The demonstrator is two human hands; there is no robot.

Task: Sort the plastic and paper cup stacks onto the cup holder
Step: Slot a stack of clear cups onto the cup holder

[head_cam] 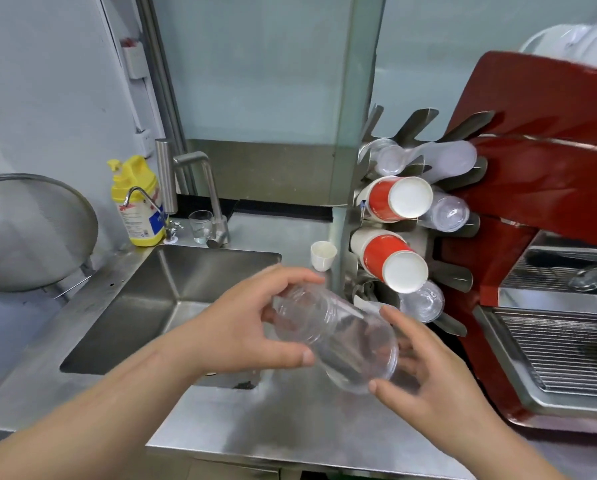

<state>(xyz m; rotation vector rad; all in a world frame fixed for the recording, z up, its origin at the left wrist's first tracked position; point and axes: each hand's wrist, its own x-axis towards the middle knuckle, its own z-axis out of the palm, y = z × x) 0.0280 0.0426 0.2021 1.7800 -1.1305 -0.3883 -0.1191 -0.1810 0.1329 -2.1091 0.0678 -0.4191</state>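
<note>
A person holds a stack of clear plastic cups [331, 337] above the steel surface [290, 424], beside the sink [172, 292]. The left hand [252, 327] curls around the stack's narrow end; the right hand [428, 372] cradles the wide rim end, fingers loosely bent. The stack's long axis runs from ten o'clock to four o'clock. The cup holder [463, 275] stands at one o'clock, nearer the right hand, already carrying red paper cups [394, 261].
</note>
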